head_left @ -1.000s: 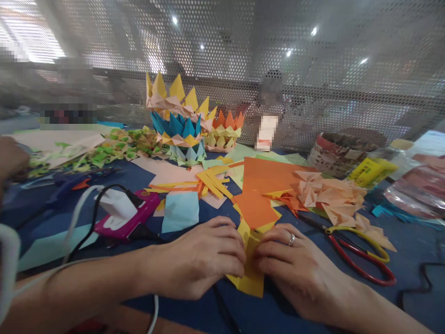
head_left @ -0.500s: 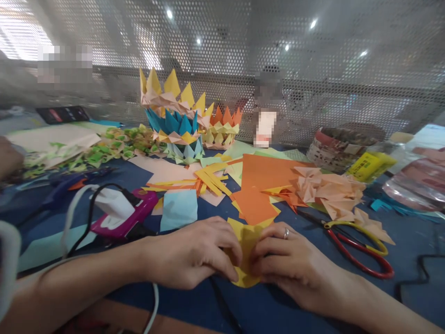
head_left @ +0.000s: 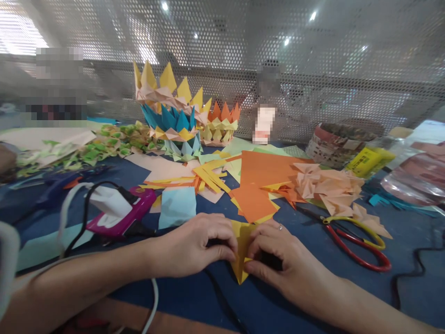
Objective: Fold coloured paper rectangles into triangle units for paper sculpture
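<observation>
Between my two hands is a piece of yellow paper (head_left: 239,260), partly folded, with a point toward me. My left hand (head_left: 205,243) pinches its left side between thumb and fingers. On the other side my right hand (head_left: 274,253), with a ring on one finger, grips the right edge, thumb low on the fold. My fingers hide part of the paper. Just beyond lie a light blue paper square (head_left: 178,207) and orange paper sheets (head_left: 257,202). Red and yellow handled scissors (head_left: 358,241) rest right of my right hand.
Folded paper crowns (head_left: 174,116) stand at the back before a perforated metal screen (head_left: 222,37). A purple power strip (head_left: 121,213) with cables lies left, beside a blue glue gun (head_left: 59,190). Peach folded pieces (head_left: 327,185), a woven basket (head_left: 339,144) and a plastic bottle (head_left: 417,181) are right.
The yellow paper has gone from a curved, rounded bend to a sharper pointed fold. My right thumb has come into view along its lower edge. The view has shifted slightly.
</observation>
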The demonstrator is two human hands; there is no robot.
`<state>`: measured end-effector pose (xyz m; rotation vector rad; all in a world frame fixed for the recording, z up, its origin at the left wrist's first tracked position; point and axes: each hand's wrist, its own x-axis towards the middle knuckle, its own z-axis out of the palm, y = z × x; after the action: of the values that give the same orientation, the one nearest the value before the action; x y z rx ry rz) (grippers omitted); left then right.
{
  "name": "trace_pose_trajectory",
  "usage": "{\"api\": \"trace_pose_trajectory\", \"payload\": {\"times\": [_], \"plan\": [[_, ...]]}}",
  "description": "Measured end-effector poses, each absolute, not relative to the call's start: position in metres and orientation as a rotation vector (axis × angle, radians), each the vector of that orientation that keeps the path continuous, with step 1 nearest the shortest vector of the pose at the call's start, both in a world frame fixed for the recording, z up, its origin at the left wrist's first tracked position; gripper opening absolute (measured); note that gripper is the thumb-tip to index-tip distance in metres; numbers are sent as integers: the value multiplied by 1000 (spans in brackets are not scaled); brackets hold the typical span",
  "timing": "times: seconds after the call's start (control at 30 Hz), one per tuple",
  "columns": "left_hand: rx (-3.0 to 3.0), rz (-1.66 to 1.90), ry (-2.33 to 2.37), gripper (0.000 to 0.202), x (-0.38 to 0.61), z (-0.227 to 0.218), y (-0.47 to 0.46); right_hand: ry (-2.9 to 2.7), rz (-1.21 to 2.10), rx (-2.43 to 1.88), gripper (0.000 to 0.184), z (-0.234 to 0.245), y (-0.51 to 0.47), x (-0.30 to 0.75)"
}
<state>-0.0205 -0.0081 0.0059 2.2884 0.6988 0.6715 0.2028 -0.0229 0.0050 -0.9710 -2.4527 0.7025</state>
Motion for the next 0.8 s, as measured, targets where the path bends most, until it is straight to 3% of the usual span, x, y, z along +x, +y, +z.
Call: {"api": "trace_pose_trajectory", "payload": {"times": [0.8], "plan": [[2469, 671, 860, 12, -13, -1, -19, -2437, 609, -1011, 16, 4, -24, 195]]}}
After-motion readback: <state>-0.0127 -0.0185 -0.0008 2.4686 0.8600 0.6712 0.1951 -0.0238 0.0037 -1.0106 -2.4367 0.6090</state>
